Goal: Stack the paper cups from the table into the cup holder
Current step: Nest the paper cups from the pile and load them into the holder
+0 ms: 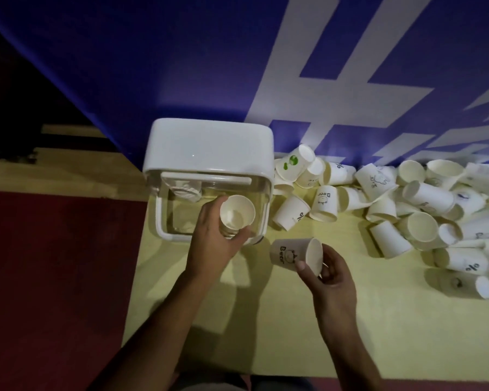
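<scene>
The cup holder (209, 145) is a white box with a clear front, standing at the left end of the yellow table (266, 334). Some stacked cups (185, 191) lie inside it at the upper left. My left hand (212, 238) grips a short stack of paper cups (236, 211), mouth up, right in front of the holder's clear front. My right hand (329, 273) holds a single "Bear" cup (294, 253) on its side, below and to the right of the stack, apart from it.
A big pile of loose paper cups (407, 198) lies along the blue and white wall (294, 66) to the right of the holder. The table's left edge drops to a dark red floor (54, 277).
</scene>
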### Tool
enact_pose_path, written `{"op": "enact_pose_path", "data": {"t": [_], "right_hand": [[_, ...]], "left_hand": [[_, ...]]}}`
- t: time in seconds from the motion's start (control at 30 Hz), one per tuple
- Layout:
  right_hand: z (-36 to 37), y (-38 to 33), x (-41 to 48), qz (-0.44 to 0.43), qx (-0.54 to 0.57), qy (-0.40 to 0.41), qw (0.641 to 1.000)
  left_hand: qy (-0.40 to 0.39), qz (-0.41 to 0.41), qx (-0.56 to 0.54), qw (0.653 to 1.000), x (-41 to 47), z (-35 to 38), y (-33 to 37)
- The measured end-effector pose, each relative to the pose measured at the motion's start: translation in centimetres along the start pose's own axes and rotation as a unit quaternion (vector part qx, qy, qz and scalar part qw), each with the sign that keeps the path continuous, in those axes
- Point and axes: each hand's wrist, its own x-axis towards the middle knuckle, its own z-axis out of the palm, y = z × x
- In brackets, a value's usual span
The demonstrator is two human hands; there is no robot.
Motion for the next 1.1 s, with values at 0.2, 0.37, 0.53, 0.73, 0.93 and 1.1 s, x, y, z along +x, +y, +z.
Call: {"op": "enact_pose_path", "data": {"t": [0.2, 0.37, 0.53, 0.73, 0.93, 1.1], "right_hand": [[2.2, -1.0, 1.2, -0.032, -0.058, 0.01, 0.998], [6.2, -1.8, 3.0, -0.119, -0.177, -0.06, 0.975], [9.4, -0.3, 4.6, -0.215, -0.237, -0.11, 0.941], [10.7, 1.5, 5.5, -0.212, -0.297, -0.13, 0.922], [10.8, 3.1, 6.8, -0.181, -0.439, -0.136, 0.869], [10.3, 1.4, 8.7, -0.182, -0.512, -0.233, 0.807]], "left_hand": [[-0.072, -0.022, 0.041, 0.996, 1.9, 1.1, -2.6], [-0.109, -0.06, 0.023, 0.992, 2.3, 1.5, -3.6], [-0.174, -0.075, -0.016, 0.982, 2.0, 0.7, -5.0], [-0.208, -0.07, -0.01, 0.976, 1.3, -0.8, -4.5], [-0.214, -0.052, 0.013, 0.975, 1.3, -1.1, -4.4], [-0.173, -0.056, 0.008, 0.983, 0.7, -0.5, -4.4]]}}
